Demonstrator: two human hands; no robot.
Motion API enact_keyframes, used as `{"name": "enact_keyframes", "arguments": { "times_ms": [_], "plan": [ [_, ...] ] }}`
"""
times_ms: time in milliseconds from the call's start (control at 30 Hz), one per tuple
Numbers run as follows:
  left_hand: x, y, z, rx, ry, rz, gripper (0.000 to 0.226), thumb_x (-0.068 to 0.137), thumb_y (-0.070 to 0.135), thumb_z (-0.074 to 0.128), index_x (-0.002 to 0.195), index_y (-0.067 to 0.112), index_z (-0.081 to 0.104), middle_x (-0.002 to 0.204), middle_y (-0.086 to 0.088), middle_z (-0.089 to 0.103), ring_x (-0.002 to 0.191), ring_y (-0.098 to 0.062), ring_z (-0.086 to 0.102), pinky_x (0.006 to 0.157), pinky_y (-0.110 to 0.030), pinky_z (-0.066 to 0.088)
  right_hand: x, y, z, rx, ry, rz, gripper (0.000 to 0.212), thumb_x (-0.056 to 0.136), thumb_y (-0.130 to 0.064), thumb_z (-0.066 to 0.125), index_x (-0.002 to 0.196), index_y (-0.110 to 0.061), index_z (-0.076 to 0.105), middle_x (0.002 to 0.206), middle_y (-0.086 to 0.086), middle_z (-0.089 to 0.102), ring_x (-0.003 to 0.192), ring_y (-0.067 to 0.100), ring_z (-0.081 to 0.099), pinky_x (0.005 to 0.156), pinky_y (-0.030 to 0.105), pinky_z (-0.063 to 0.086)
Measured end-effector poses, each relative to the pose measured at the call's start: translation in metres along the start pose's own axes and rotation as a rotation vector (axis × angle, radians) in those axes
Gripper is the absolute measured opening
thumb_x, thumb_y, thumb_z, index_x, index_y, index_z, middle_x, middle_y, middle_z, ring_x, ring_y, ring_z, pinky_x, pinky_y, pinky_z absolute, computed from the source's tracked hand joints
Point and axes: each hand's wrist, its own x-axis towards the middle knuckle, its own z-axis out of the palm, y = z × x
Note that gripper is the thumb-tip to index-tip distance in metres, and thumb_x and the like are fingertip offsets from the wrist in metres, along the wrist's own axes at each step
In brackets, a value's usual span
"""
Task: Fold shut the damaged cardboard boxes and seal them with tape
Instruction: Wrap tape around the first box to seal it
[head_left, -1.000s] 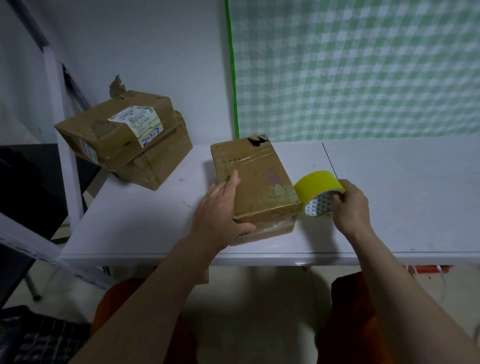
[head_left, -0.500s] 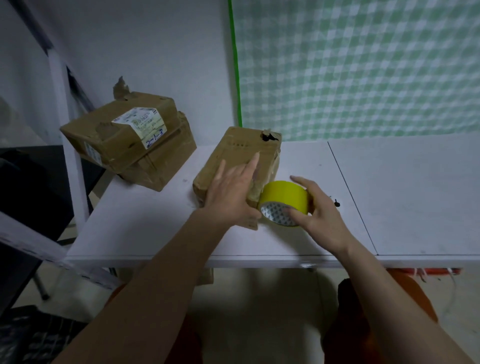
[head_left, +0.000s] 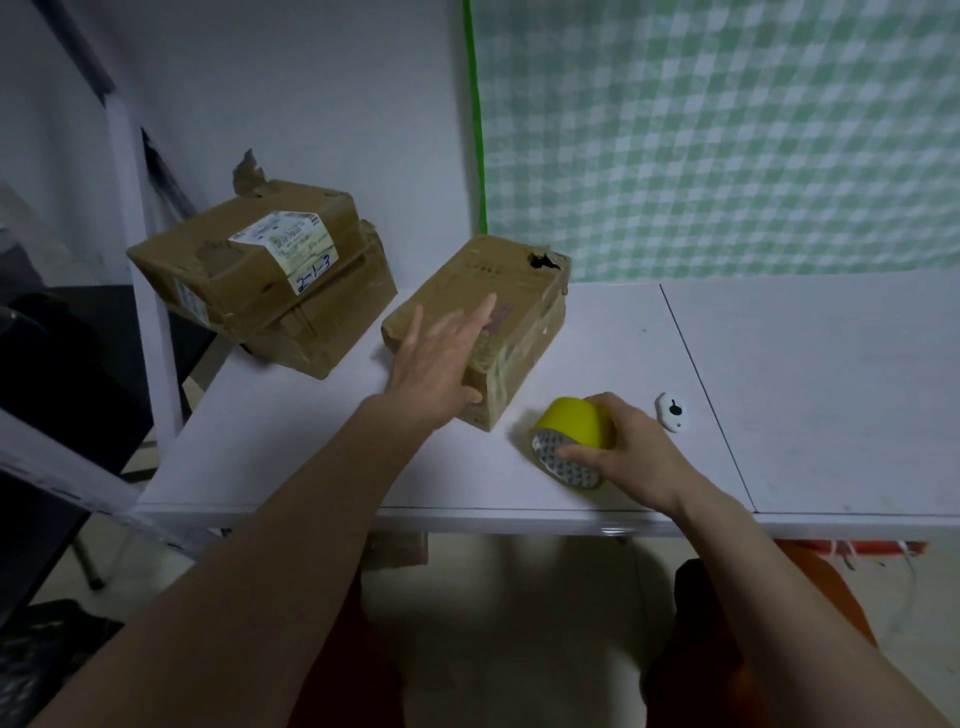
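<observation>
The left hand (head_left: 441, 366) lies flat on the box (head_left: 483, 322) mid-frame, the right hand (head_left: 631, 454) grips the tape (head_left: 571, 441) lower right, so next comes finding the tape's end, I think

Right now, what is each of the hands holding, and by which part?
The right hand grips the yellow tape roll around its outer band. The left hand holds nothing; its straight fingers rest on the cardboard box.

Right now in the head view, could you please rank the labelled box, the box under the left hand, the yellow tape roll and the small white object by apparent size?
1. Labelled box and box under the left hand: too alike to rank
2. Yellow tape roll
3. Small white object
</observation>
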Motion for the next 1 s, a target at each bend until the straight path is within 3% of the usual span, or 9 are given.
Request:
{"name": "enact_keyframes", "arguments": {
  "times_ms": [133,233,300,400,533,667,767,833,1000],
  "plan": [
    [-0.016,0.017,0.016,-0.116,0.173,-0.065,0.112,0.075,0.011,0.079,0.153,0.026,-0.001,0.161,0.002,0.008,0.148,-0.018,0.000,0.117,-0.034,0.003,0.001,0.001,-0.002,0.003,-0.010,-0.005,0.059,0.072,-0.035,0.079,0.122,-0.022,0.050,0.107,0.001,0.059,0.099,0.020,0.057,0.085,0.038,0.050],
    [-0.041,0.050,0.031,-0.517,0.463,-0.316,0.085,0.078,-0.004,0.065,0.149,0.019,0.025,0.150,-0.004,0.027,0.137,-0.016,0.029,0.109,-0.025,0.026,0.002,0.000,-0.005,0.013,-0.030,-0.001,0.060,0.072,-0.032,0.080,0.123,-0.022,0.050,0.108,0.000,0.058,0.099,0.019,0.056,0.083,0.033,0.049],
    [-0.051,0.071,0.037,-0.827,0.526,-0.549,0.056,0.081,-0.001,0.064,0.132,0.012,0.046,0.127,-0.006,0.047,0.117,-0.014,0.048,0.095,-0.020,0.041,0.002,-0.002,-0.007,0.009,-0.045,-0.012,0.060,0.072,-0.031,0.080,0.123,-0.022,0.050,0.109,0.000,0.057,0.099,0.017,0.055,0.081,0.029,0.047],
    [-0.048,0.084,0.044,-1.274,0.331,-0.695,0.017,0.084,0.012,0.068,0.084,0.020,0.054,0.088,0.001,0.057,0.083,-0.013,0.056,0.069,-0.021,0.044,0.002,0.000,-0.013,0.038,-0.109,-0.005,0.061,0.073,-0.038,0.078,0.125,-0.025,0.050,0.110,-0.001,0.057,0.100,0.016,0.055,0.083,0.028,0.047],
    [-0.037,0.089,0.050,-1.483,0.245,-0.750,0.041,0.083,0.015,0.073,0.118,0.011,0.052,0.102,0.003,0.062,0.100,-0.014,0.060,0.072,-0.019,0.046,0.007,0.010,-0.031,0.175,0.056,0.029,0.034,0.087,-0.041,0.062,0.110,-0.017,0.063,0.100,0.000,0.064,0.094,0.016,0.059,0.084,0.029,0.045],
    [-0.032,0.091,0.056,-1.461,0.273,-0.777,0.061,0.082,0.004,0.071,0.135,0.005,0.042,0.106,0.002,0.062,0.101,-0.014,0.060,0.079,-0.021,0.045,0.026,0.041,-0.049,-0.119,0.304,0.267,0.028,0.093,-0.025,0.051,0.070,-0.012,0.058,0.080,0.011,0.054,0.083,0.029,0.050,0.069,0.033,0.036],
    [-0.030,0.094,0.056,-1.450,0.296,-0.770,0.062,0.081,0.000,0.071,0.136,0.006,0.044,0.110,-0.001,0.062,0.092,-0.010,0.061,0.069,-0.013,0.046,0.041,0.057,-0.048,-0.235,0.255,0.489,0.037,0.095,-0.031,0.047,0.109,0.001,0.059,0.121,0.025,0.045,0.115,0.041,0.043,0.089,0.041,0.042],
    [-0.029,0.093,0.056,-1.444,0.295,-0.769,0.064,0.079,0.002,0.073,0.136,0.008,0.044,0.119,-0.002,0.058,0.098,-0.013,0.060,0.071,-0.017,0.046,0.046,0.062,-0.044,-0.271,0.237,0.513,0.041,0.095,-0.032,0.047,0.113,0.004,0.055,0.125,0.025,0.042,0.116,0.040,0.043,0.089,0.041,0.042],
    [-0.029,0.089,0.060,-1.420,0.251,-0.770,0.069,0.077,0.009,0.077,0.137,0.015,0.043,0.129,-0.002,0.052,0.108,-0.016,0.056,0.081,-0.026,0.047,0.059,0.065,-0.043,-0.124,0.195,0.420,0.040,0.090,-0.022,0.056,0.057,-0.008,0.039,0.064,0.011,0.045,0.065,0.026,0.043,0.048,0.028,0.027]
  ]
}}
